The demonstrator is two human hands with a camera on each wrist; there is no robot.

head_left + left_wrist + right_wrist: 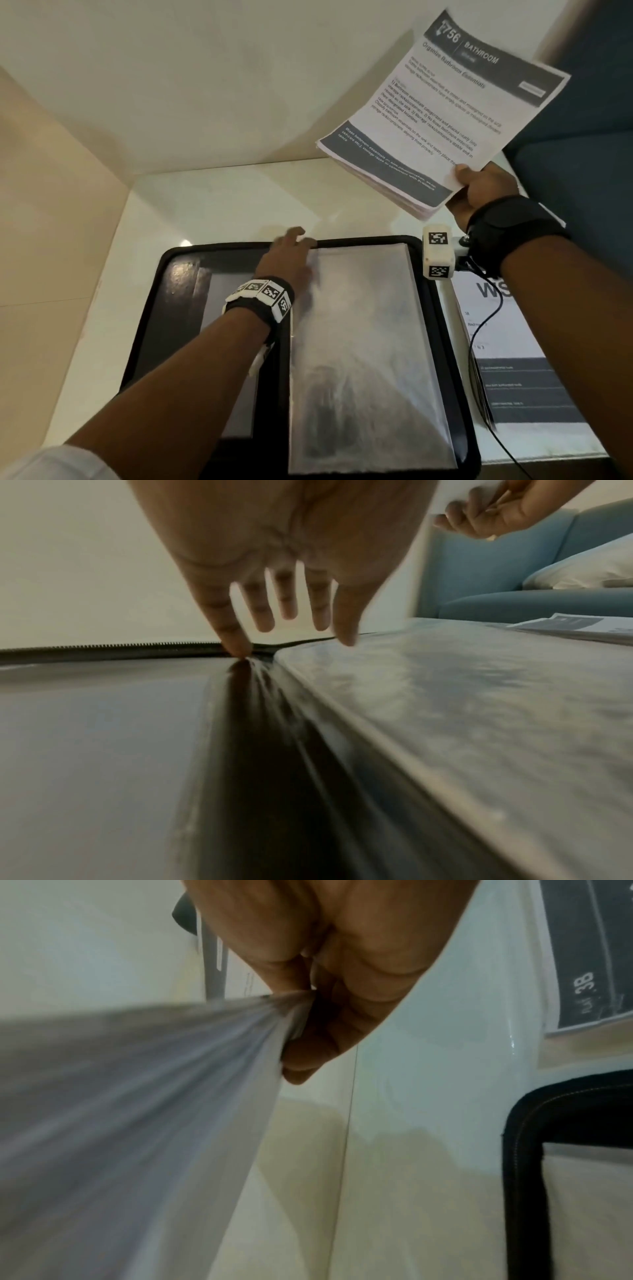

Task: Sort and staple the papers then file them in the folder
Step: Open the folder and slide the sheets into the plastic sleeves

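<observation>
A black zip folder [147,308] lies open on the table, with clear plastic sleeves [363,342] stacked on its right half. My left hand [291,253] hovers over the folder's top edge near the spine, fingers straight and spread. In the left wrist view one fingertip [240,649] touches the spine by the zip [103,646] and the sleeves [479,696] lie to the right. My right hand [479,192] holds a thick stack of printed papers [442,113] up in the air at the right, pinched at a lower corner. In the right wrist view the fingers [308,1031] clamp the stack [137,1096].
Another pile of printed sheets [513,359] lies on the table right of the folder. A teal sofa [582,154] stands at the right with a white cushion [582,566]. A cream wall closes the left and back. A black cable [486,329] hangs from my right wrist.
</observation>
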